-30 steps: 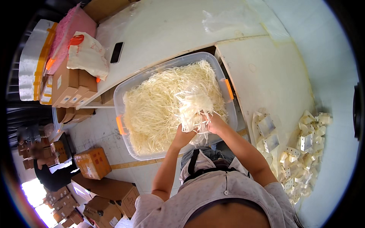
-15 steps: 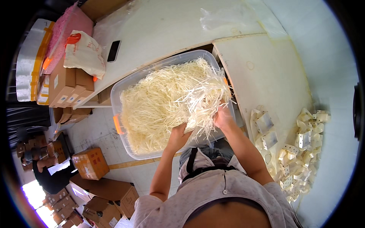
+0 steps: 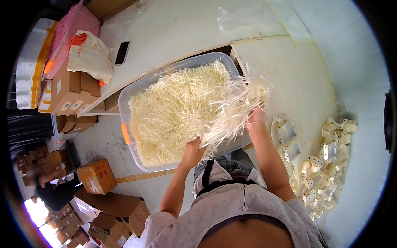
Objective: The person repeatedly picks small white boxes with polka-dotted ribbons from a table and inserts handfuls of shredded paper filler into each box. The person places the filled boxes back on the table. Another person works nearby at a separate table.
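Seen from above, left to right around the clear plastic bin (image 3: 126, 97) of pale shredded paper (image 3: 173, 111): cardboard boxes (image 3: 68, 91) and a white cloth bag (image 3: 92, 58) well off to the bin's left, a dark phone (image 3: 122, 52) just beyond the bag on the white tabletop (image 3: 173, 29). At the bin's near rim, left hand (image 3: 192, 151) closed on the lower end of a lifted bundle of shred (image 3: 237, 103), fingers clamped into the strands. Bundle's long axis slanting from that hand up and rightward, fanning out over the bin's right edge and the pale tabletop (image 3: 297, 87) beside it. Right hand (image 3: 255, 118) under the bundle's upper right part, fingers buried in the strands and curled around them, exact grip partly hidden. Both hands on the bundle; left one nearer the bin's heap, right one nearer the tabletop side. Further right of the bin, a scatter of small cream packets and clear bags (image 3: 318, 165) lying on the tabletop, well apart from both hands.
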A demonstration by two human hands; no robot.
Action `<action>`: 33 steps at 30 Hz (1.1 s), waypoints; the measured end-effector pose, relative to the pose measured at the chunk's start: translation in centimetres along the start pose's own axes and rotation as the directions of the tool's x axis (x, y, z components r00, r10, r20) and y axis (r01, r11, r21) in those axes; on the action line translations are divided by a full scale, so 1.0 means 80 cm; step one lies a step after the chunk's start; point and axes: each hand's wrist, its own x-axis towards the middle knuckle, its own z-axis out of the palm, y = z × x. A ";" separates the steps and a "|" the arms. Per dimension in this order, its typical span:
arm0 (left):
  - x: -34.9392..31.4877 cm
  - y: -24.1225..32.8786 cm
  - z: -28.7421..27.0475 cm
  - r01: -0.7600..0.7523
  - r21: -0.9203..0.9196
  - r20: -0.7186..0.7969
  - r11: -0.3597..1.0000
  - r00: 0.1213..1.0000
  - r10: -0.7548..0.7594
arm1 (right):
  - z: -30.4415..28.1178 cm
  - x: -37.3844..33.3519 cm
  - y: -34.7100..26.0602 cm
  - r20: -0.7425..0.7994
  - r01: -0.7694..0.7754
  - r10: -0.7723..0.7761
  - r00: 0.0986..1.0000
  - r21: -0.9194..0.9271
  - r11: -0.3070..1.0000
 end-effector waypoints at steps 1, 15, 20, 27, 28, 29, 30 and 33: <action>-0.002 -0.006 -0.001 0.016 0.018 0.015 1.000 1.000 -0.016 | 0.011 -0.004 -0.009 -0.042 -0.001 0.001 0.999 0.021 1.000; -0.010 -0.051 0.004 0.218 0.534 -0.084 0.817 0.975 -0.206 | 0.004 -0.001 -0.019 0.258 0.095 -0.083 0.962 -0.031 0.995; 0.037 0.044 0.001 -0.146 -0.118 -0.088 0.982 0.987 0.136 | -0.002 -0.016 0.013 0.156 0.055 -0.041 0.987 -0.088 0.995; 0.042 0.042 0.009 -0.086 -0.047 0.007 0.995 0.996 0.087 | 0.024 -0.017 -0.002 0.033 0.010 -0.008 0.999 -0.056 0.998; 0.038 0.045 0.004 0.023 -0.016 0.052 1.000 0.998 -0.022 | 0.030 -0.021 -0.002 -0.043 0.013 -0.016 0.999 -0.060 0.998; 0.034 0.041 0.004 -0.045 0.020 0.032 0.999 0.999 0.045 | 0.045 -0.029 -0.003 -0.114 0.012 -0.020 0.993 -0.069 0.998; 0.031 0.036 0.005 -0.112 0.056 0.014 0.992 0.994 0.111 | 0.052 -0.033 -0.003 -0.185 0.009 -0.024 0.982 -0.079 0.997; 0.031 0.046 -0.002 -0.138 0.085 0.020 0.987 0.990 0.137 | 0.021 -0.013 -0.006 -0.012 0.088 -0.090 0.996 -0.119 0.989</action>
